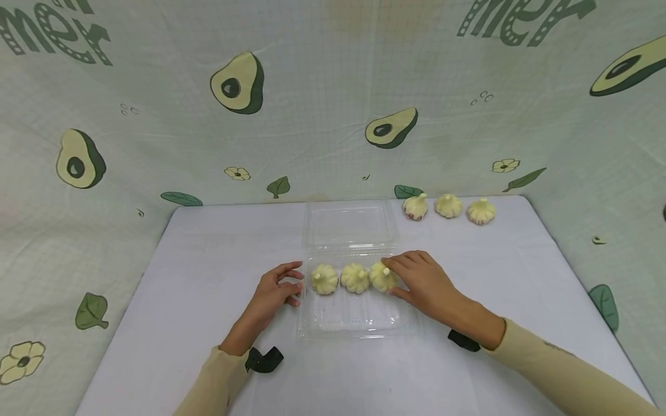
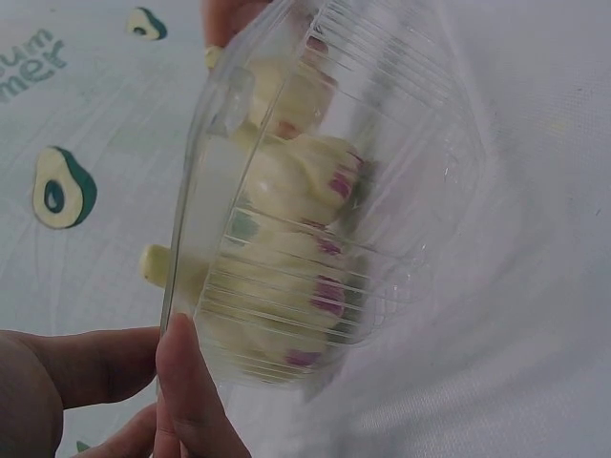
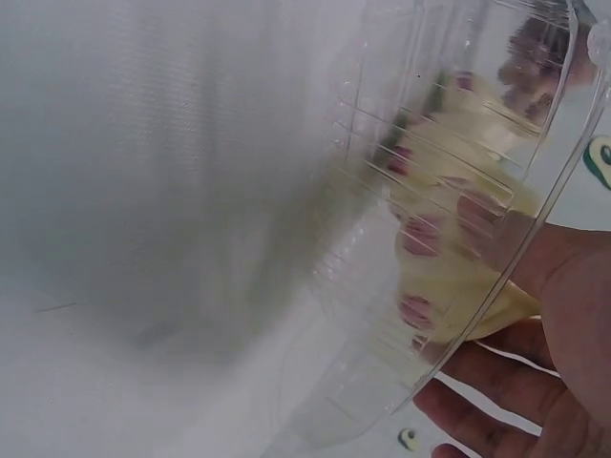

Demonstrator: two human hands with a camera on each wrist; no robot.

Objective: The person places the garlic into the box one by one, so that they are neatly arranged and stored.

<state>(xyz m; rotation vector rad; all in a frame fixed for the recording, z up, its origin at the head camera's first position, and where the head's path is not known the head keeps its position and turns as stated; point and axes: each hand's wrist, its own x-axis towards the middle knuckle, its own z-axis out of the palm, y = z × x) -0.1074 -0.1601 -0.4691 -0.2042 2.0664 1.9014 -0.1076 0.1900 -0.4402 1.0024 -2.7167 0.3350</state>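
Three garlic bulbs stand in a row along the back of a clear plastic clamshell container [image 1: 359,320]: a left bulb [image 1: 325,279], a middle bulb [image 1: 355,278] and a right bulb [image 1: 382,277]. My right hand [image 1: 428,284] grips the right bulb, thumb in front and fingers behind. In the right wrist view, this garlic bulb [image 3: 449,277] shows partly through the container wall. My left hand [image 1: 277,292] is at the container's left edge, fingers spread and loosely bent. In the left wrist view, its fingertips touch the rim [image 2: 175,248].
The container's clear lid [image 1: 350,225] lies open behind its base. At the table's back right stand three more garlic bulbs: one at left [image 1: 415,207], one between [image 1: 448,205] and one at right [image 1: 481,211]. An avocado-print cloth [image 1: 312,86] hangs behind the white-covered table [image 1: 229,237].
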